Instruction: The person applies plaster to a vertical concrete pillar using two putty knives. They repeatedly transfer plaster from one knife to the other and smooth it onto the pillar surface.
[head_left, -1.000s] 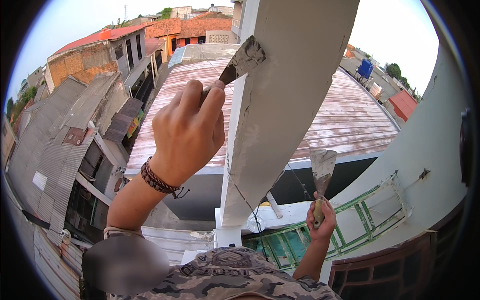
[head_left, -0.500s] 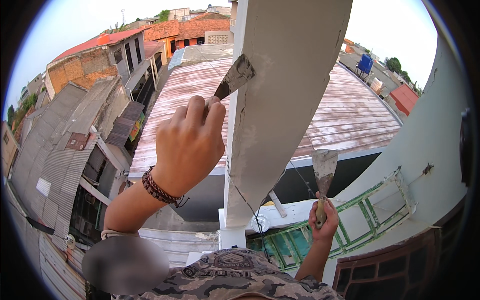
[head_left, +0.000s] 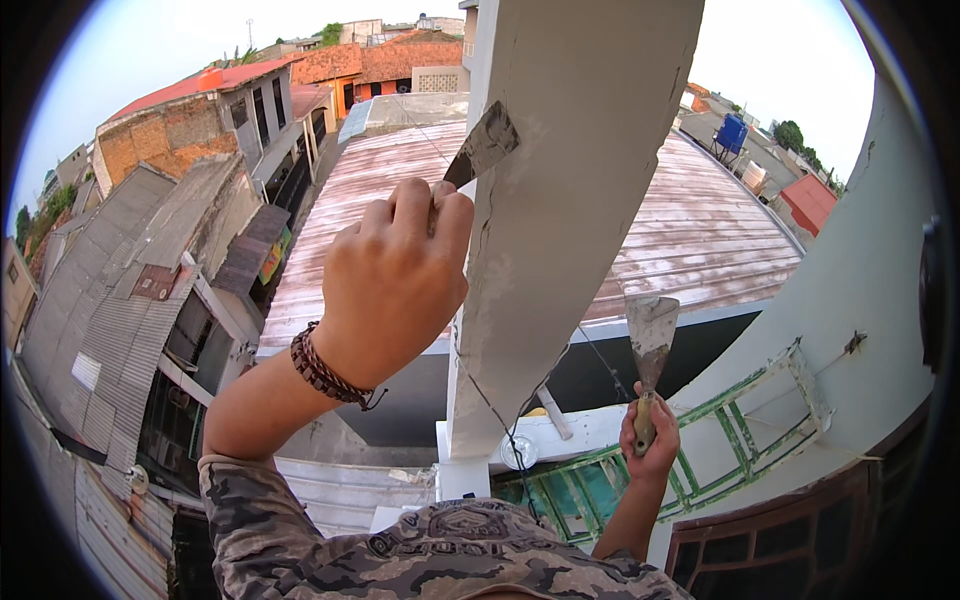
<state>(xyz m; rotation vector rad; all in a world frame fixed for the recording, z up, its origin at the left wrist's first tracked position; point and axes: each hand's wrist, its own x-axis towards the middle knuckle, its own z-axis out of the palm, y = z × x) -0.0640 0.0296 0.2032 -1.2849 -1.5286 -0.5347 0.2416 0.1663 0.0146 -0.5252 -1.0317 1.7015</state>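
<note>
My left hand, with a braided bracelet at the wrist, is closed round the handle of a putty knife. Its wide, stained blade lies against the left edge and face of a pale grey pillar. Cracks and whitish filler patches mark the pillar near the blade. Lower on the right, my right hand grips a second putty knife by its yellowish handle. That blade points upward, smeared with grey material, and stands apart from the pillar. My left fingers hide most of the first handle.
A green-painted ladder lies aslant beside the right hand. Dark wires hang round the pillar's lower part, near a clear round container. A rusty metal roof spreads below, behind the pillar. A curved pale wall rises at right.
My left hand and its putty knife have moved slightly right, the blade shifting a little across the pillar. More of my left sleeve shows. The right hand has barely moved.
</note>
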